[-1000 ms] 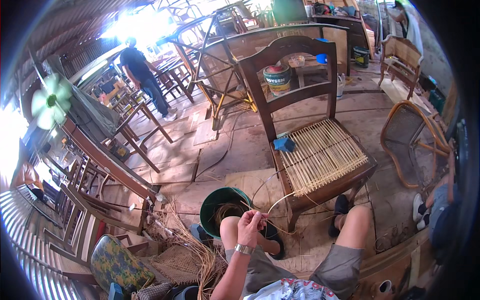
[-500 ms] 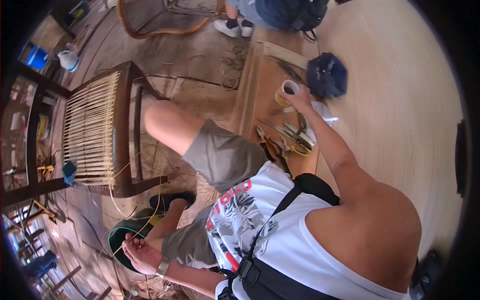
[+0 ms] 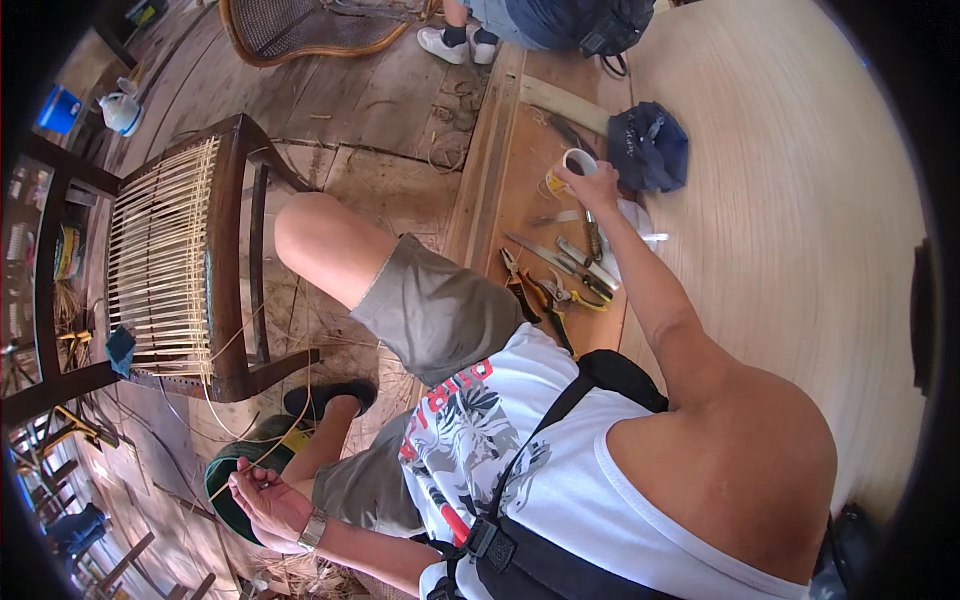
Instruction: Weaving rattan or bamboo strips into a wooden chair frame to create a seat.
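Note:
My left hand [image 3: 268, 503], with a watch on its wrist, pinches a thin cane strand [image 3: 262, 457] above a green bucket [image 3: 228, 512]. The strand loops up toward the wooden chair [image 3: 228, 280], whose seat carries rows of pale strung cane [image 3: 165, 265]. A small dark blue-green cloth [image 3: 121, 347] lies at the seat's corner. My right hand [image 3: 592, 186] is wrapped round a white cup [image 3: 578, 161] with a yellow lower part and a dark inside. It is over the tool-strewn wooden surface; whether the cup rests there is hard to tell.
Pliers [image 3: 512, 275], knives [image 3: 560, 255] and cutters [image 3: 568, 298] lie near my right thigh. A dark blue cloth cap [image 3: 650, 150] sits beyond the cup. Another person's shoes [image 3: 455, 45] and a rattan chair [image 3: 300, 30] are at the far side.
The view has shifted slightly, so most things sit further left. The cup looks a little smaller, with my right hand still round it. My left hand keeps its pinch on the strand.

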Demonstrator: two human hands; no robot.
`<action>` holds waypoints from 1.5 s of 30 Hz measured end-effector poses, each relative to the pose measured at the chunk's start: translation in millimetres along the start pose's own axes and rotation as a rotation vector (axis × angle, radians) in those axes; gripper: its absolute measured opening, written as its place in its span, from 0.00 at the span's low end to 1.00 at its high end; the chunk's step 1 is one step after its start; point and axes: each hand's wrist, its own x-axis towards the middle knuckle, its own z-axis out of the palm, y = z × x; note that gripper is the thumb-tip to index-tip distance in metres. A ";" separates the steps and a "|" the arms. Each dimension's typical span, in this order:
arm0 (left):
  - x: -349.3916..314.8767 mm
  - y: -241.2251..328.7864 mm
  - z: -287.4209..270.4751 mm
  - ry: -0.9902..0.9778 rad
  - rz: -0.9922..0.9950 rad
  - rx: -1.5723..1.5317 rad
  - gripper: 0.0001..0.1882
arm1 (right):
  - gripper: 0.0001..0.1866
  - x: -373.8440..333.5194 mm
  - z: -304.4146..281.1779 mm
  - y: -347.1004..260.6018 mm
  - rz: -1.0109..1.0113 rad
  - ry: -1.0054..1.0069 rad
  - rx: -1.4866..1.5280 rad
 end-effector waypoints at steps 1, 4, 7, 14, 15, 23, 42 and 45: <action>-0.1 4.1 2.9 -0.005 0.008 0.007 0.11 | 0.56 -1.3 1.2 -1.6 -0.007 -0.002 0.006; -0.1 5.5 1.6 -0.016 -0.003 -0.001 0.11 | 0.55 -4.8 3.7 17.6 -0.025 0.003 -0.124; 4.2 -4.9 0.5 0.007 -0.022 0.006 0.11 | 0.53 -10.6 0.1 31.8 -0.073 0.065 -0.064; 3.2 -5.7 -4.4 0.024 -0.008 0.005 0.11 | 0.56 -35.4 4.5 9.3 -0.193 -0.118 0.134; 2.5 -3.1 -5.8 0.040 -0.003 0.001 0.10 | 0.56 -41.9 10.1 -3.6 -0.195 -0.129 0.139; -1.2 -5.3 1.9 0.009 -0.016 -0.019 0.10 | 0.58 -23.6 31.2 -15.1 -0.240 -0.085 0.047; -45.9 -23.2 128.2 -0.254 -0.049 0.008 0.04 | 0.31 -246.1 -47.4 -275.8 -0.998 -1.007 0.851; -48.2 -2.9 123.0 -0.221 -0.014 -0.052 0.06 | 0.25 -310.4 -51.4 -318.0 -1.156 -1.455 0.521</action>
